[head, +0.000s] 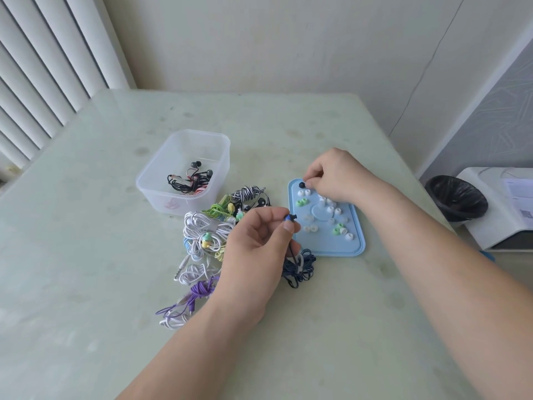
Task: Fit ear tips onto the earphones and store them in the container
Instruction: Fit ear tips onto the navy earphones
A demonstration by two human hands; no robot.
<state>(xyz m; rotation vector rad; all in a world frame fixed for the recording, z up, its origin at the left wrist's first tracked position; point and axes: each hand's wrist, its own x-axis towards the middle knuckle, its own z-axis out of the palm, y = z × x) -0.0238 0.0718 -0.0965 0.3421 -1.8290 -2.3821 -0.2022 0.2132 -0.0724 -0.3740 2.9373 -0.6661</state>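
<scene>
My left hand (259,238) pinches a dark blue earbud (289,218) between thumb and forefinger, its navy cable bundle (300,267) trailing onto the table below. My right hand (334,177) reaches over the far end of a light blue tray (356,243) and pinches a black ear tip (302,185) at the tray's top left corner. Several white, clear and green ear tips (331,210) lie scattered on the tray. A clear plastic container (161,171) stands to the left, with black and red earphones (190,179) coiled inside.
A heap of bundled earphones (210,235) in white, green, striped and purple lies between container and tray. A black-lined waste bin (457,197) and a white appliance (501,203) stand off the table's right edge. Window blinds (43,67) hang at the left.
</scene>
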